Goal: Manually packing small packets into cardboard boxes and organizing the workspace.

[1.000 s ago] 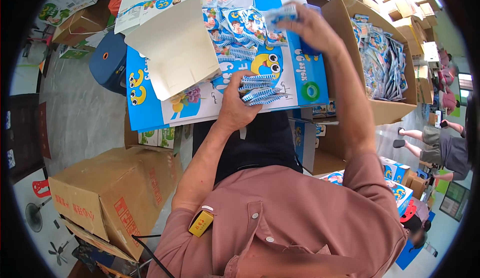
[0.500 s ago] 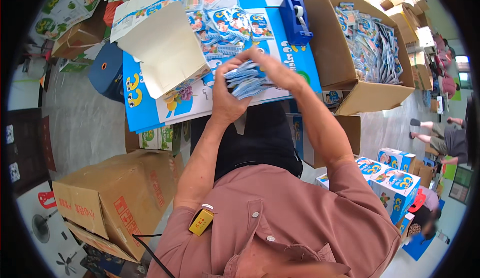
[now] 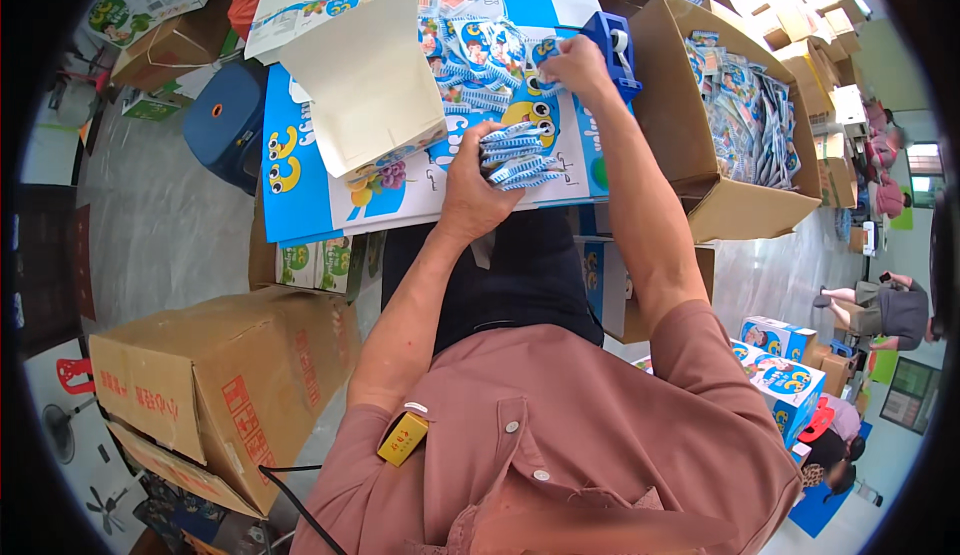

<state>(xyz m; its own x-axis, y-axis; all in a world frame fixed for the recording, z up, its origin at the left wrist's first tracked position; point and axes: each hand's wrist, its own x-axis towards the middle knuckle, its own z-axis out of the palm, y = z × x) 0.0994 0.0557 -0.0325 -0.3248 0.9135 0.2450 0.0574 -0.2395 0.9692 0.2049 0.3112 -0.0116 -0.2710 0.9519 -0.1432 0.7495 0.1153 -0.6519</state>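
A thick stack of small blue-and-white sachets (image 3: 520, 158) sits in my left hand (image 3: 468, 195), thumb and fingers closed around its left side, just above the table's near edge. My right hand (image 3: 581, 65) is farther out, at the right end of the loose sachets, its fingertips pinched on a single sachet (image 3: 545, 52) that they partly cover. Left of that lies a loose pile of sachets (image 3: 478, 70) on the blue-and-white printed cardboard sheets (image 3: 290, 190). An open white carton (image 3: 360, 85), pale inside, stands tilted left of the pile.
A blue tape dispenser (image 3: 628, 83) is right beside my right hand. Beyond it stands a big brown carton (image 3: 660, 85) full of sachets. A blue stool (image 3: 222, 125) and a large brown box (image 3: 190, 375) are at left. Other people (image 3: 895, 305) are far right.
My right hand has left the stack and moved up and right to a sachet on the table. My left hand keeps hold of the stack, which shows more openly now.
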